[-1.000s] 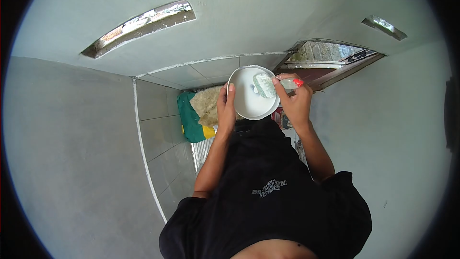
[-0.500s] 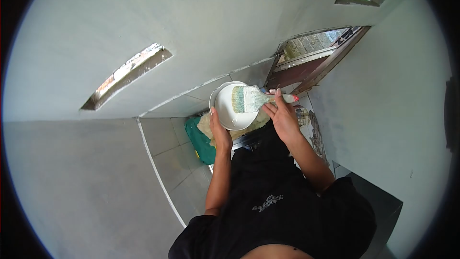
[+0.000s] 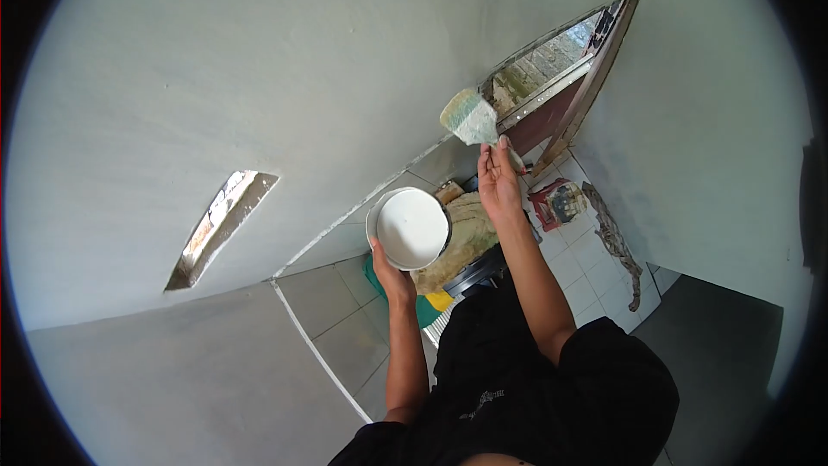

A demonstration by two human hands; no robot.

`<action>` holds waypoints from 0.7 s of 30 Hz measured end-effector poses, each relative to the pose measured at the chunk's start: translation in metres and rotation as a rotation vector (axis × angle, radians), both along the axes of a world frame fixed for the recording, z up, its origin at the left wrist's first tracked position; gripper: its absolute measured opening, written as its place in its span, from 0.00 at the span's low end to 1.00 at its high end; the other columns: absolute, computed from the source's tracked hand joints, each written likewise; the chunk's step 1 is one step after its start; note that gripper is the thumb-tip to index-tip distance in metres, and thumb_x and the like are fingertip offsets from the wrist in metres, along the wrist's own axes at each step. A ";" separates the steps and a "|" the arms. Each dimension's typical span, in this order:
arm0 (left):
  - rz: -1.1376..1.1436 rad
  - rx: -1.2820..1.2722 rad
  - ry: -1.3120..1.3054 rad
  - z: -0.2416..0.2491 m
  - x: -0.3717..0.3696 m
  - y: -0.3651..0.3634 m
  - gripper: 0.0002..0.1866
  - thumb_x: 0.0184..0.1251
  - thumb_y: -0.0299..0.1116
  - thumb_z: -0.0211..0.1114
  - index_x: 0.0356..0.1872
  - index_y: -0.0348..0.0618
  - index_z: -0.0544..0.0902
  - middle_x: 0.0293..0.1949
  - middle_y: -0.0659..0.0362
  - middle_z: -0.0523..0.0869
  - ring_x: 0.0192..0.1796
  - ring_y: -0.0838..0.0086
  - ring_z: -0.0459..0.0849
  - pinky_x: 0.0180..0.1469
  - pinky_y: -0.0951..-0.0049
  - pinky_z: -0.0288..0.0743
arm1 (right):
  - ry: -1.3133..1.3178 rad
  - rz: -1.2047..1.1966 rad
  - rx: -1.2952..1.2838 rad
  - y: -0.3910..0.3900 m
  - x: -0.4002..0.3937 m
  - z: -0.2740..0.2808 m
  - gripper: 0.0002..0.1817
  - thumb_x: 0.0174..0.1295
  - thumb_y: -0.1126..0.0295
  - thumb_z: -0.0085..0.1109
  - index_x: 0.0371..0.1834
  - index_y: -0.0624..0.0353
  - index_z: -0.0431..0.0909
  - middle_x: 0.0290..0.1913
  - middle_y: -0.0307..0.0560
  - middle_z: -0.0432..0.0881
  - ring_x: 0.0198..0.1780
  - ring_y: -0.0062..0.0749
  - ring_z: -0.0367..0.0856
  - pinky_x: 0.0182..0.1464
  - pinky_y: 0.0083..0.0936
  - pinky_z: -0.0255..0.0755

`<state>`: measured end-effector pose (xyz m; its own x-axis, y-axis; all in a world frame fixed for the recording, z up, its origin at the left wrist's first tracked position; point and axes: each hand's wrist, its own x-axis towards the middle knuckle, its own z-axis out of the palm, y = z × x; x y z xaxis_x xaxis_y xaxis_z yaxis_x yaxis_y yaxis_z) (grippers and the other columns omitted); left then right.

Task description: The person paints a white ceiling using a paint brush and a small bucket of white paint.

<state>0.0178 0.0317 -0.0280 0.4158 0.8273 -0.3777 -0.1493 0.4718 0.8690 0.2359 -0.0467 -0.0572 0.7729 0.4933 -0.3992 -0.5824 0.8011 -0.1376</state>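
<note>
A round white bucket (image 3: pixel 414 229) with white paint inside is held from its near left side by my left hand (image 3: pixel 393 274). My right hand (image 3: pixel 500 183) grips the handle of a wide paintbrush (image 3: pixel 470 118), its fingers closed round it. The brush is up and to the right of the bucket, apart from it, with its bristles pointing to the upper left, near the grey-white wall (image 3: pixel 345 60). White and pale green paint covers the bristles.
A doorway (image 3: pixel 552 86) opens at the upper right. Slots cut the wall, one at the left (image 3: pixel 220 229). Below are a stained cloth-like cover (image 3: pixel 470 233), a green item (image 3: pixel 427 311), a red object (image 3: pixel 552 205) and a crumpled strip (image 3: pixel 617 242) on floor tiles.
The brush has left its place over the bucket and moved up with my right hand, its bristles now tilted upward. The view has shifted, showing more floor at the right.
</note>
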 end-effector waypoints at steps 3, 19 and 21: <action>0.032 0.036 0.033 -0.011 -0.012 0.004 0.29 0.81 0.51 0.44 0.67 0.36 0.69 0.61 0.54 0.77 0.63 0.68 0.77 0.65 0.65 0.70 | 0.056 -0.130 0.086 0.027 0.021 -0.033 0.18 0.69 0.66 0.62 0.60 0.57 0.76 0.52 0.44 0.80 0.53 0.28 0.80 0.53 0.20 0.80; 0.077 -0.079 0.135 -0.015 -0.010 -0.014 0.29 0.80 0.53 0.46 0.67 0.38 0.69 0.61 0.54 0.78 0.62 0.66 0.79 0.60 0.63 0.75 | 0.370 -0.393 -0.573 0.067 0.033 -0.127 0.22 0.62 0.71 0.70 0.55 0.72 0.75 0.58 0.53 0.79 0.57 0.42 0.80 0.61 0.33 0.82; 0.092 -0.083 0.154 -0.013 -0.008 -0.016 0.30 0.80 0.53 0.47 0.67 0.38 0.69 0.61 0.55 0.78 0.61 0.67 0.79 0.59 0.64 0.75 | 0.330 -0.435 -0.619 0.076 0.036 -0.108 0.20 0.62 0.71 0.70 0.52 0.70 0.75 0.55 0.53 0.80 0.54 0.42 0.81 0.59 0.34 0.82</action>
<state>0.0099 0.0159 -0.0406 0.2720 0.8226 -0.4994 -0.0635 0.5332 0.8436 0.2720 0.0291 -0.1657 0.6397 -0.2071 -0.7402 -0.3253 0.7996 -0.5048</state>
